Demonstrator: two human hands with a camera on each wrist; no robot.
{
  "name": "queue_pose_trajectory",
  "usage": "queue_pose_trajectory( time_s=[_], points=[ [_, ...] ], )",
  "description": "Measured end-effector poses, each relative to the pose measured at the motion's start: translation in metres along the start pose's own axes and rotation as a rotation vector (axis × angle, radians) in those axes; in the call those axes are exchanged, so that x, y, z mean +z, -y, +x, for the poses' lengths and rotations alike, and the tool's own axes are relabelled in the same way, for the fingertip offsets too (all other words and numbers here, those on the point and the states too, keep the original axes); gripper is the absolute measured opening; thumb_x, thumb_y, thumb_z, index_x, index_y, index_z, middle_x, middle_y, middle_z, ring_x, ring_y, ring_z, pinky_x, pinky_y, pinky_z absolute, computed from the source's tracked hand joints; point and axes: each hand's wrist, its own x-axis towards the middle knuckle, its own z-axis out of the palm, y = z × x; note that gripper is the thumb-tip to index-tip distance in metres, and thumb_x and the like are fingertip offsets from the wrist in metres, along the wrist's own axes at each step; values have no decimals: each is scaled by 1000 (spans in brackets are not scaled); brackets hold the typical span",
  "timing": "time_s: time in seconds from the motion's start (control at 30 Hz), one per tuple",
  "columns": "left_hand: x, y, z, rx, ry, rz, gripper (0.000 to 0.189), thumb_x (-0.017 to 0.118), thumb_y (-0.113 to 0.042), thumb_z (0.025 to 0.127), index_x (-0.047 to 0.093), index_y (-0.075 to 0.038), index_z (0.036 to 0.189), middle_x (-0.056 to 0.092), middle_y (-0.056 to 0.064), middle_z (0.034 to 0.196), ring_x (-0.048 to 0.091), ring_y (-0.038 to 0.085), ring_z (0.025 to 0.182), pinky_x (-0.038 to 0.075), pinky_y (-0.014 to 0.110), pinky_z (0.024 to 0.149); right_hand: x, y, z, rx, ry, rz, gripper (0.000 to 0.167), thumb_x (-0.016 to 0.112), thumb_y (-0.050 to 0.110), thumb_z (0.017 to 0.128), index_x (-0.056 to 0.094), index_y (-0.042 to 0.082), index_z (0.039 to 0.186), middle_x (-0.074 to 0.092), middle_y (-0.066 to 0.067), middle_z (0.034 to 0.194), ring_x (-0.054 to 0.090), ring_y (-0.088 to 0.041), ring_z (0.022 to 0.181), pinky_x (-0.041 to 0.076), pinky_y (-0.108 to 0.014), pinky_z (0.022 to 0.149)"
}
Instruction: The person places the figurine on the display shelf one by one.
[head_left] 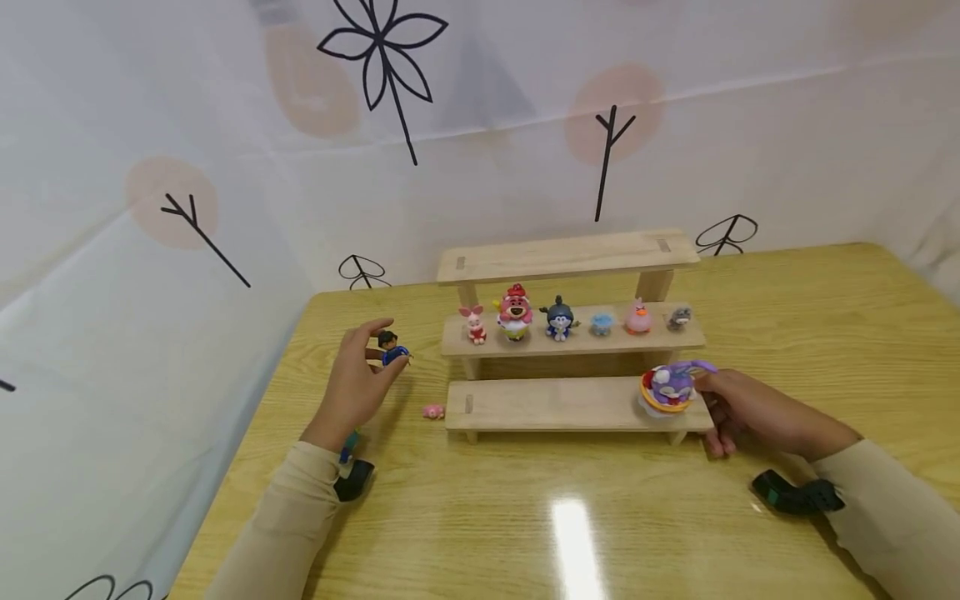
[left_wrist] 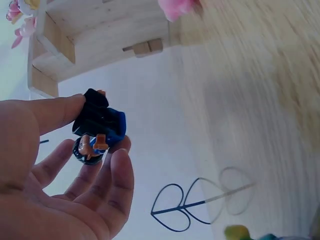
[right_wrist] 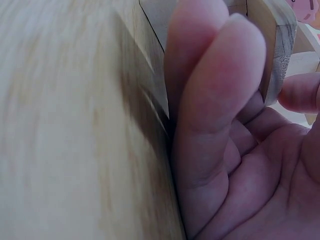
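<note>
My left hand (head_left: 360,375) pinches a small figurine (head_left: 393,350) with dark hair and blue clothes, held left of a stepped wooden display shelf (head_left: 547,404). In the left wrist view this figurine (left_wrist: 102,125) sits between thumb and fingertips. At the right end of the lowest step, my right hand (head_left: 738,408) grips the board, thumb at its edge and fingers beneath. The right wrist view shows the board's end (right_wrist: 281,55) between thumb and curled fingers. Beside that thumb, a purple long-eared figurine (head_left: 671,387) with an orange ring stands on the lowest step.
The middle step bears several figurines, among them a pink bear (head_left: 515,312), a dark-hooded figure (head_left: 559,321) and a pink bird (head_left: 638,318). A small pink figure (head_left: 433,412) lies left of the shelf. A blue-green toy (head_left: 348,446) is partly hidden behind the left wrist.
</note>
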Motion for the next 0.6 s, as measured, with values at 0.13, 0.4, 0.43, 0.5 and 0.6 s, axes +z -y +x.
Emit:
queue_pose_trajectory(
  time_s=[0.13,0.4,0.43,0.5,0.6],
  points=[
    [0,-6,-2,8,-35,-25,61,70,-19,95,42,-13,149,45,16,136,62,32,110,56,42,85,0,1,0,6,3,8,56,17,29,112,61,-5,104,69,-6,72,62,-12,59,56,-35,55],
    [-3,-20,-6,46,-85,-76,59,72,-18,94,45,-16,147,45,14,138,63,29,111,57,40,86,0,2,2,3,7,7,57,16,30,112,61,-5,102,69,-5,71,62,-12,59,56,-35,55],
    [-3,-22,-7,52,-89,-80,59,72,-18,94,46,-16,146,45,14,137,63,29,111,57,39,85,0,2,2,1,6,6,57,16,30,112,61,-5,101,69,-5,71,62,-12,58,56,-35,55],
    [-2,-26,-9,70,-95,-87,58,72,-18,94,47,-17,146,46,13,136,64,28,109,57,38,84,0,2,3,-1,7,6,58,17,30,112,62,-5,101,69,-5,71,62,-11,58,56,-35,55],
    [-2,-32,-11,110,-109,-89,58,74,-16,92,48,-16,145,48,14,134,65,28,107,58,38,82,0,2,3,-1,12,18,57,17,29,112,62,-5,101,69,-5,71,62,-12,58,56,-35,55]
  ],
)
